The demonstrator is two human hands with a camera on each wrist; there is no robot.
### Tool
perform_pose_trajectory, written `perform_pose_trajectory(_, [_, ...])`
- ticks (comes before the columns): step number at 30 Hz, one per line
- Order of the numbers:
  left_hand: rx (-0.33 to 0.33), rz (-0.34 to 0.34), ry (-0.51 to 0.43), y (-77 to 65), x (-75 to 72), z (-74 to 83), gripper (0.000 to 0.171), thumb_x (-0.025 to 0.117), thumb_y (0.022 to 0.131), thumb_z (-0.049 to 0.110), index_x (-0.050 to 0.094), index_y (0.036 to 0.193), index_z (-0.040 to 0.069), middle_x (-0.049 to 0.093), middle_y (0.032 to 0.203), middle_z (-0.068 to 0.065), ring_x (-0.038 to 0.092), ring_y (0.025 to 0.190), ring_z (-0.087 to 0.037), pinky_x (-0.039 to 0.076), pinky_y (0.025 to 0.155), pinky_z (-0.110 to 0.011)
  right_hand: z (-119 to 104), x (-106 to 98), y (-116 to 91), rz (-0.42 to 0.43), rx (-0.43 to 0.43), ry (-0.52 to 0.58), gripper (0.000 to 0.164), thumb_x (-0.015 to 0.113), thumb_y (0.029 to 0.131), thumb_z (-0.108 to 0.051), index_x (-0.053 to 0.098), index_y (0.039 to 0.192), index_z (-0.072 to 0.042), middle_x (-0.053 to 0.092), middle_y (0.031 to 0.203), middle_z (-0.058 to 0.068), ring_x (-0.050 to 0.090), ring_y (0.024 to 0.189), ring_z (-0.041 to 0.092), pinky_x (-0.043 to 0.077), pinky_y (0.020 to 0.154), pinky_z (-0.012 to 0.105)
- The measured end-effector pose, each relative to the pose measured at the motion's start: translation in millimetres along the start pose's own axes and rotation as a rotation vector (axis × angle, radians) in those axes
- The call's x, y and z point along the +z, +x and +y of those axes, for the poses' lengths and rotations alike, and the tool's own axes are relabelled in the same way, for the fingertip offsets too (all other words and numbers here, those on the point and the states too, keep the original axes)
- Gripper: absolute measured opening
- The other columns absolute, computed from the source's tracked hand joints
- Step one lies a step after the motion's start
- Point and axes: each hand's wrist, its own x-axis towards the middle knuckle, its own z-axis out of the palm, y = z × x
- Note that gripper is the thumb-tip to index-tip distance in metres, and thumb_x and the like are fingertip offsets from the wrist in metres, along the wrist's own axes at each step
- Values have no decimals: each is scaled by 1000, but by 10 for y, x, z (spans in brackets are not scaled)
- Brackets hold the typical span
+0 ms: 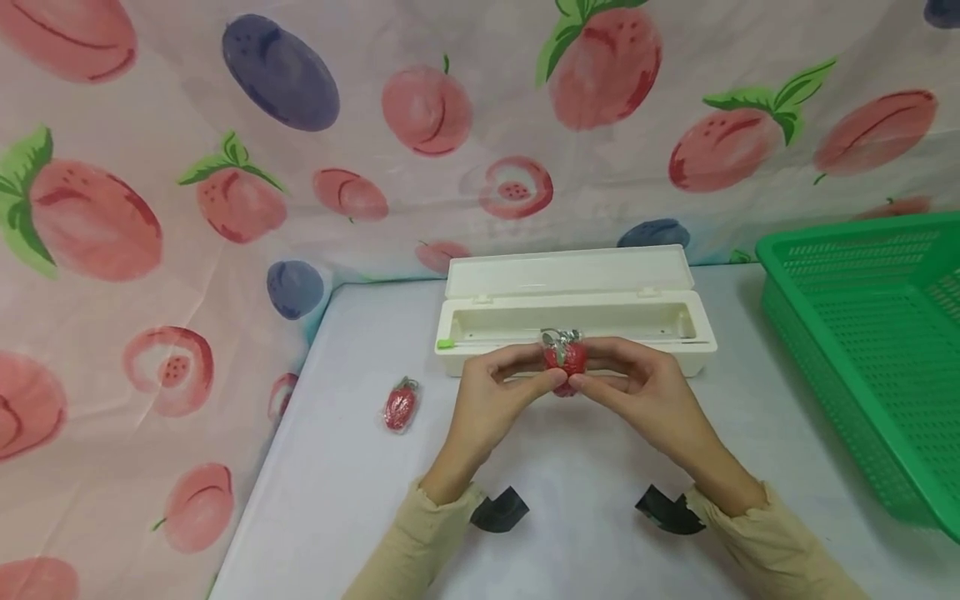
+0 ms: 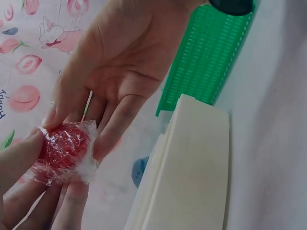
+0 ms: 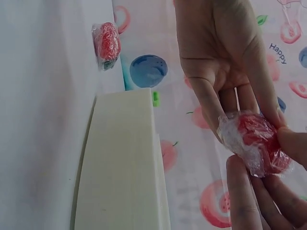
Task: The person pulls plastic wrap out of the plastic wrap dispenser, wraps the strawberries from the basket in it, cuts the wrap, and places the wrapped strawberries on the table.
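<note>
Both hands hold up one red strawberry-shaped keychain [image 1: 566,358] wrapped in clear crinkled plastic, with a silvery ring and clasp at its top. My left hand [image 1: 491,396] pinches it from the left between thumb and fingers, and my right hand [image 1: 648,392] does the same from the right. The thumbs nearly meet on its near face. In both wrist views the wrapped red piece [image 2: 64,148] sits between the fingertips, plastic bunched at one side. A second wrapped strawberry keychain [image 1: 401,407] lies on the white table, left of the left hand.
Behind the hands stands a long white box [image 1: 693,358], its lid [image 1: 570,273] raised at the back and a green tab [image 1: 446,343] at its left front. A green mesh basket [image 1: 825,375] occupies the right side. Fruit-print cloth [image 1: 510,100] hangs behind and at left.
</note>
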Motion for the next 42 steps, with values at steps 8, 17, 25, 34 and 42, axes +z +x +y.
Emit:
perform_pose_trajectory(8, [0,27,0,-33,-123,39,33,80,84,12,73,115,6,73,109,-10,70,101,-20,59,85,-33,-1,8,35,-80,-3,-4,42,75,89,-12,62,128,-6,65,124,10,70,105,19,57,88,26])
perform_pose_trajectory(17, [-46,100,39,-88,-373,76,30,81,83,10,73,111,4,73,105,-12,71,97,-21,59,85,-33,0,-85,17,-69,-17,-107,39,75,89,-11,62,125,-2,65,121,12,69,105,23,56,88,22])
perform_pose_trajectory(25, [-93,166,107,-175,-625,14,34,82,81,11,72,112,4,73,108,-11,69,101,-21,59,83,-31,70,-254,-45,-54,-69,-110,35,72,90,-4,62,124,-2,66,119,7,69,102,16,56,88,25])
perform_pose_trajectory(34, [-154,246,242,-302,-906,-146,36,83,82,19,72,113,6,72,110,-10,68,102,-20,57,82,-25,143,-361,-103,-27,-75,-184,33,73,89,-4,64,121,-3,66,115,4,68,100,14,56,87,21])
perform_pose_trajectory(42, [-234,264,267,-401,-1037,-309,38,81,84,18,71,117,3,72,113,-13,70,101,-23,58,82,-25,206,-414,-178,-7,-104,-241,33,73,88,0,64,119,0,66,112,-3,68,98,7,55,85,17])
